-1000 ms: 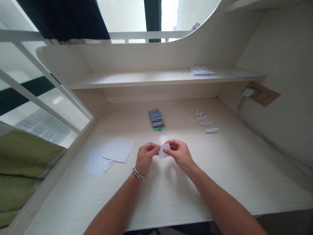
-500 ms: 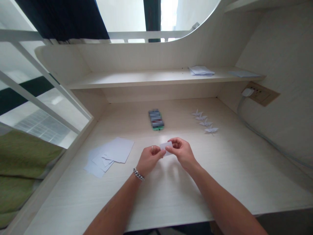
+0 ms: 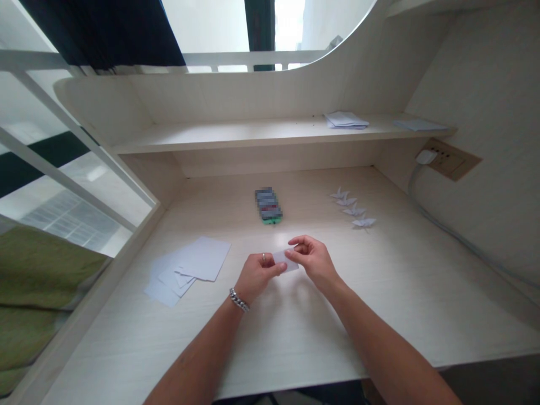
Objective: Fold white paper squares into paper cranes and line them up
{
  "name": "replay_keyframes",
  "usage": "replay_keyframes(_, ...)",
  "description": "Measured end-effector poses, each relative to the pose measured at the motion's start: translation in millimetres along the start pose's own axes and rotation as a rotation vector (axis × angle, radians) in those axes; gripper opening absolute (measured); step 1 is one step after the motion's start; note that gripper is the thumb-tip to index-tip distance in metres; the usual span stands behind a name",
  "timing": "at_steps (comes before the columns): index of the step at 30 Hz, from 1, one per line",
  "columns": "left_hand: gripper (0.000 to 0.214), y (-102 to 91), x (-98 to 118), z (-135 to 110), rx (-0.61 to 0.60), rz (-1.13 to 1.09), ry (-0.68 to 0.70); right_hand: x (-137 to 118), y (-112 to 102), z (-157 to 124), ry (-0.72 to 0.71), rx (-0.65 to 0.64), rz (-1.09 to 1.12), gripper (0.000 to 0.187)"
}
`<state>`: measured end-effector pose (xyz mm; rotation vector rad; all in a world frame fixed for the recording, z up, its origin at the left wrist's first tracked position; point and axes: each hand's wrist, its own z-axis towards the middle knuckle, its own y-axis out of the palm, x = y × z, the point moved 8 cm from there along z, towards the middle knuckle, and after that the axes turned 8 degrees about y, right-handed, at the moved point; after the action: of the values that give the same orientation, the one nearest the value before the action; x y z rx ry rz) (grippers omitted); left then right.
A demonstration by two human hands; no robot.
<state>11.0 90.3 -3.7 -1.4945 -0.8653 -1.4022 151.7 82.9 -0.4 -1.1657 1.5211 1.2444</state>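
Between my hands, a small piece of white paper (image 3: 290, 264) is held above the desk, its surface facing up. My left hand (image 3: 257, 274), with a ring and a chain bracelet, pinches the paper's left side, thumb on top. At its upper right edge, my right hand (image 3: 314, 260) has the thumb on the paper and the forefinger raised a little away; the other fingers are curled behind, partly hidden. Several folded white paper cranes (image 3: 353, 211) stand in a slanting row beyond my right hand. Loose white paper sheets (image 3: 206, 256) overlap to the left of my left hand.
A phone-like object (image 3: 269, 206), blurred out, lies on the desk (image 3: 392, 304) beyond my hands. On the shelf (image 3: 219, 139) rest a paper stack (image 3: 346, 120) and a flat sheet (image 3: 419, 125). A cable (image 3: 447, 228) runs from the wall socket (image 3: 453, 160) down the right side.
My right forefinger has lifted away from the paper's upper edge while the thumb stays on it. The paper has turned slightly and tilts down to the right. My left hand has barely moved.
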Motion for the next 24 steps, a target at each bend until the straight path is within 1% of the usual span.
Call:
replay_keyframes(3,0.035,-1.6,-2,0,-0.024,0.008,-0.025,1,1,0,-0.005,0.004,-0.009,0.028)
replay_keyframes(6,0.034,0.9,-2,-1,-0.070,0.020,-0.033,0,4,-1,-0.014,-0.013,-0.013,0.026)
replay_keyframes(8,0.033,1.3,-2,-1,-0.067,0.013,-0.038,-1,5,-1,-0.024,-0.015,0.001,0.026)
replay_keyframes(9,0.033,-0.2,-3,-1,-0.042,0.007,-0.043,-3,4,-1,-0.030,-0.009,0.015,0.027)
replay_keyframes(11,0.032,-5.6,-4,0,0.045,-0.026,-0.046,-2,5,-1,-0.021,-0.004,0.051,0.031)
replay_keyframes(14,0.031,-13.3,-8,0,0.186,-0.144,-0.041,4,12,-1,0.030,-0.066,0.062,0.039)
replay_keyframes(16,0.031,-14.5,-10,0,0.241,-0.248,-0.044,8,18,-2,0.040,-0.106,0.034,0.039)
replay_keyframes(20,0.029,-9.6,-15,0,0.277,-0.410,-0.080,12,21,-2,0.038,-0.095,0.052,0.029)
replay_keyframes(24,0.028,-5.3,-17,-1,0.307,-0.482,-0.092,12,20,-1,0.044,-0.063,0.130,0.032)
